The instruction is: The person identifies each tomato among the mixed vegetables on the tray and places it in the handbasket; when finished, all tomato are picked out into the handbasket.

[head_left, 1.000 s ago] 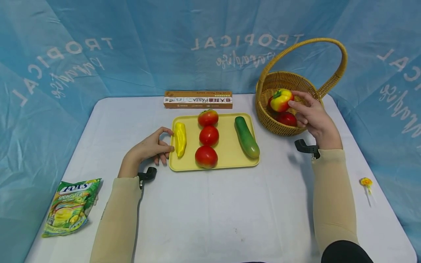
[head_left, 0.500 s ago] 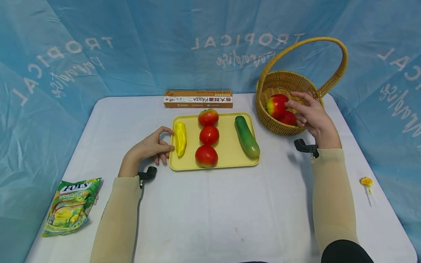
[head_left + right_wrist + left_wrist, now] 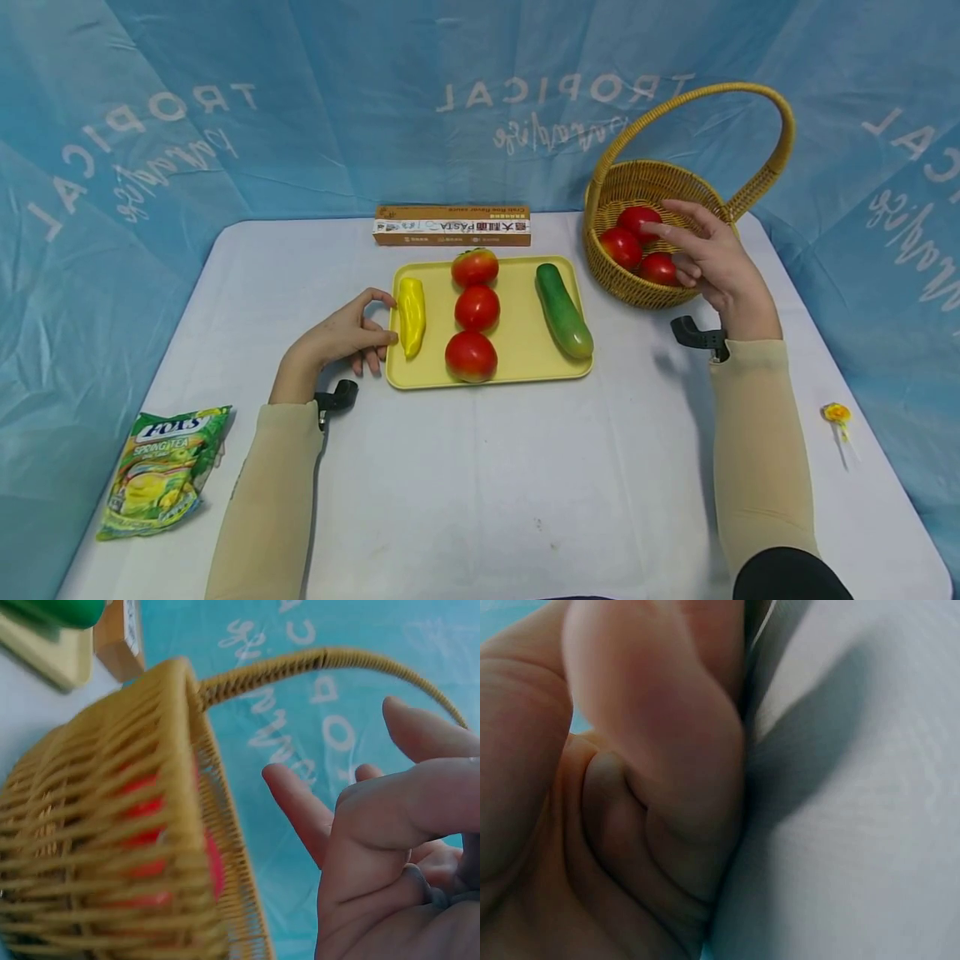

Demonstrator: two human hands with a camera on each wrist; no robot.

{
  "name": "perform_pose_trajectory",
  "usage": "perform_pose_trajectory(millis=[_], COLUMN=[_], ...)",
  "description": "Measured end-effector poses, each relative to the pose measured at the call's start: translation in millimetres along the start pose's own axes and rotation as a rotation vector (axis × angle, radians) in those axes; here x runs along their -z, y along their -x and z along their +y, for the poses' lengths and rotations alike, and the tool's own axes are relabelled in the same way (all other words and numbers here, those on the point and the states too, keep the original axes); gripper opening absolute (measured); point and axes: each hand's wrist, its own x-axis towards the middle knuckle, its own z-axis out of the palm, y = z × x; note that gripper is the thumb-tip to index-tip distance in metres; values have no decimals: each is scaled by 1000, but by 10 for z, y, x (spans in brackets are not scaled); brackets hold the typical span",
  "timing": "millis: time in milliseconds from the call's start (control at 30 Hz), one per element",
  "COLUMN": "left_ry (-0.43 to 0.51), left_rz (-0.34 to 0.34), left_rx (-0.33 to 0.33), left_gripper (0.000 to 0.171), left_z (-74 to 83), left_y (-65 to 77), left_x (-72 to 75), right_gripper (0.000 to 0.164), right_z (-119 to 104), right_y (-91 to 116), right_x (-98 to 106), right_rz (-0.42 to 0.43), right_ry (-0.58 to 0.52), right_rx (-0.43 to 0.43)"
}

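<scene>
My left hand [image 3: 341,335] grips the left rim of a yellow tray [image 3: 517,358], with thumb and index finger at its edge. Beside those fingertips lies a yellow pepper [image 3: 412,318]. Down the tray's middle are three red tomatoes [image 3: 477,309] in a column, and a green cucumber [image 3: 562,312] lies at its right. Over the right side of a wicker basket [image 3: 626,287], my right hand [image 3: 716,262] holds nothing, its thumb and index finger apart. Three tomatoes [image 3: 621,247] sit inside the basket. The left wrist view shows mostly curled fingers [image 3: 652,712].
A pasta box [image 3: 452,226] stands behind the tray. A green candy bag [image 3: 161,473] lies at the front left, and a yellow lollipop [image 3: 836,414] at the right. The basket's tall handle [image 3: 330,660] arches up near my right hand. A blue cloth hangs behind the table.
My right hand has let go of a red and yellow tomato, which dropped and rolled into the basket's left side. Its fingers have spread. The left hand and tray have stayed put.
</scene>
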Motion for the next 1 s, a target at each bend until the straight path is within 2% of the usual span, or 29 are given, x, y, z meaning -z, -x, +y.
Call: perform_pose_trajectory(millis=[233,400,567,767,867,1000], left_ry=[1,16,26,24,11,2], left_rz=[-1,0,-3,2,9,11], left_rx=[-16,-19,-19,-15,-5,-1], left_gripper=[63,62,62,62,62,63], left_z=[111,83,65,59,32,43], left_y=[117,88,50,42,24,44], left_x=[-22,-12,-19,-29,-26,-24], right_gripper=[62,58,57,60,62,63], right_z=[-88,-84,23,261,388,546], right_y=[106,186,287,343,329,302], right_x=[-301,-611,-953,-1302,-1427,-1539], right_rz=[-61,-153,-247,-346,-367,-399], right_ry=[56,157,313,460,514,586], right_rx=[80,102,103,33,-19,-41])
